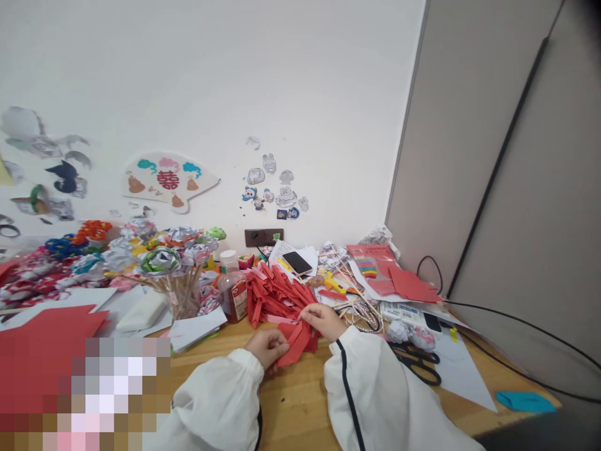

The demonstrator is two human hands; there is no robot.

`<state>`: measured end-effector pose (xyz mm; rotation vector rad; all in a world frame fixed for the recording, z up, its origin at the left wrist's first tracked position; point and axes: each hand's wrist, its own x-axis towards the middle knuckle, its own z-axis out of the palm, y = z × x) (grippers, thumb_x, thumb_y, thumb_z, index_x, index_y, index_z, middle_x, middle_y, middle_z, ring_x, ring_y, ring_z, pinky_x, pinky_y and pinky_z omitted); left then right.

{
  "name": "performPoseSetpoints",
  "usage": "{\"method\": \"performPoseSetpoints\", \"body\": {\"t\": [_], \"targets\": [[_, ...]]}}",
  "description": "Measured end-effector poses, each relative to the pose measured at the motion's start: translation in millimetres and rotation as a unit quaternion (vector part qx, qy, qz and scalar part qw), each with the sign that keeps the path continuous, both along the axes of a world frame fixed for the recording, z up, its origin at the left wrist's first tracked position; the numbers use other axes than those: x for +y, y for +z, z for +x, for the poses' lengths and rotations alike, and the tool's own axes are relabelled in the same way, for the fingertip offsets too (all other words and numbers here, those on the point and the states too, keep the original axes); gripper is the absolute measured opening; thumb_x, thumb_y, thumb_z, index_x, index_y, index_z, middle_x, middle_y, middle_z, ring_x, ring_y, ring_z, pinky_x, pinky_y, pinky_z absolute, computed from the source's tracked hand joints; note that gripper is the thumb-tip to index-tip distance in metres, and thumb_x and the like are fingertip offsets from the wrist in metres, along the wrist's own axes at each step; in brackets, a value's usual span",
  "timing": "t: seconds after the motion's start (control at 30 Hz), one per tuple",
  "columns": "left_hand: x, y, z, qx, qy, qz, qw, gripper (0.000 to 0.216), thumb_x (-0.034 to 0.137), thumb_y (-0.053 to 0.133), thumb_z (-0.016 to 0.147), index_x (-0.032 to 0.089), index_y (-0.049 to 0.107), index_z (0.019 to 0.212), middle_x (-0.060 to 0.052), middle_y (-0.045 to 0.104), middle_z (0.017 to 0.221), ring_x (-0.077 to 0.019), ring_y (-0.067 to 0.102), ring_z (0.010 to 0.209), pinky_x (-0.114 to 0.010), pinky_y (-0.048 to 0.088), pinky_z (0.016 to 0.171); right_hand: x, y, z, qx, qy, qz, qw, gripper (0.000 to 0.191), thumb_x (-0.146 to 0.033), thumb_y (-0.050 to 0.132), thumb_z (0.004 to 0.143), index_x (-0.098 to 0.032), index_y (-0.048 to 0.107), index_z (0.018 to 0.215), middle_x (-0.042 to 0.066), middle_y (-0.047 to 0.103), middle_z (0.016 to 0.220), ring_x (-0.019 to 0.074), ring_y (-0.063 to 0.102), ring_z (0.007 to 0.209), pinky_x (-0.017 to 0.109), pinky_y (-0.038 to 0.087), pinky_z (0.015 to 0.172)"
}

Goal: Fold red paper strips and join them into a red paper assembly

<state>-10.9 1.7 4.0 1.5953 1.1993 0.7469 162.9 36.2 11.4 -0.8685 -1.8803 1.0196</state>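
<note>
My left hand (268, 348) pinches the lower left edge of a folded piece of red paper (292, 352) just above the wooden table. Thumb and fingers of my right hand (325, 321) are closed at the upper right of the same paper. Other red paper lies partly hidden behind it. Just beyond my hands rises a loose heap of folded red paper strips (277, 291). Left of the heap stands a bottle (233, 291) with a white cap and reddish-brown contents.
Crumpled paper flowers on sticks (162, 262) stand in a holder at left. Black scissors (417, 363) lie by my right sleeve. A phone (297, 263), a yellow glue gun (332, 283) and red sheets (413, 285) crowd the back. A blue paper piece (524, 401) rests near the right edge.
</note>
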Motion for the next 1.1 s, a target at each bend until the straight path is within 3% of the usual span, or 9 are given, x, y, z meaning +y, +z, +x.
{"method": "performPoseSetpoints", "body": {"t": [0.13,0.3,0.53,0.63,0.73,0.87,1.0,1.1], "targets": [[-7.7,-0.2,6.5,-0.011,-0.054,-0.038,0.998,0.033,0.046,0.056,0.052,0.018,0.04,0.058,0.007,0.049,0.03,-0.0072,0.04,0.023,-0.017,0.029,0.028,-3.5,-5.3,-8.6,0.001,-0.018,0.034,0.999,0.027,-0.039,0.045,0.07,-0.014,0.055,0.074,0.0,0.051,0.062,0.0083,0.043,0.054,0.018,0.035,0.05],[-12.4,-1.9,9.6,-0.025,-0.094,-0.074,0.992,0.037,0.047,0.058,0.048,0.019,0.036,0.059,0.01,0.047,0.027,-0.0079,0.042,0.024,-0.016,0.029,0.028,-1.9,-11.2,-12.1,0.001,-0.031,0.008,0.999,0.025,-0.039,0.05,0.066,-0.016,0.054,0.077,-0.002,0.048,0.057,0.0071,0.04,0.049,0.018,0.032,0.046],[-11.2,1.5,9.4,-0.07,-0.097,-0.045,0.992,0.034,0.049,0.05,0.057,0.017,0.041,0.055,0.006,0.051,0.033,-0.0045,0.038,0.023,-0.015,0.025,0.026,-14.3,2.0,-13.6,0.016,0.069,-0.055,0.996,0.026,-0.038,0.049,0.067,-0.016,0.053,0.08,-0.005,0.041,0.049,0.0046,0.033,0.04,0.016,0.028,0.039],[-11.2,2.6,11.2,-0.066,-0.078,-0.053,0.993,0.034,0.046,0.056,0.053,0.016,0.041,0.052,0.007,0.048,0.03,-0.0044,0.037,0.022,-0.015,0.025,0.026,-23.8,7.1,-19.9,0.04,0.094,-0.024,0.995,0.027,-0.04,0.046,0.069,-0.016,0.053,0.08,-0.002,0.049,0.062,0.008,0.045,0.055,0.019,0.036,0.052],[-7.1,3.4,10.8,-0.112,-0.048,-0.062,0.991,0.033,0.043,0.06,0.051,0.016,0.041,0.055,0.006,0.05,0.03,-0.0052,0.038,0.021,-0.015,0.027,0.025,-23.5,7.6,-19.7,0.049,0.053,0.017,0.997,0.029,-0.04,0.039,0.074,-0.016,0.052,0.084,0.001,0.052,0.075,0.0104,0.047,0.069,0.022,0.037,0.064],[3.6,5.6,4.3,-0.203,0.026,-0.057,0.977,0.036,0.04,0.064,0.048,0.015,0.045,0.065,0.003,0.057,0.038,-0.0092,0.047,0.027,-0.019,0.035,0.029,-9.9,-2.6,-11.6,0.017,0.014,-0.006,1.0,0.032,-0.042,0.044,0.07,-0.016,0.05,0.089,0.001,0.053,0.073,0.0097,0.048,0.063,0.022,0.038,0.059],[8.9,8.5,-1.8,-0.251,0.1,-0.052,0.961,0.037,0.038,0.066,0.044,0.014,0.044,0.061,0.0,0.059,0.044,-0.0113,0.053,0.035,-0.022,0.041,0.036,-1.4,-13.3,-9.6,0.025,0.08,-0.08,0.993,0.035,-0.039,0.055,0.063,-0.015,0.048,0.088,0.0,0.054,0.066,0.0093,0.051,0.055,0.022,0.04,0.053],[6.5,12.3,-2.0,-0.251,0.111,-0.044,0.96,0.037,0.038,0.066,0.045,0.014,0.044,0.063,0.0,0.059,0.045,-0.0117,0.054,0.036,-0.022,0.042,0.036,-0.7,-13.8,-10.2,0.056,0.087,-0.099,0.99,0.029,-0.037,0.053,0.064,-0.015,0.048,0.082,-0.003,0.053,0.057,0.0078,0.049,0.047,0.021,0.039,0.048]]}}
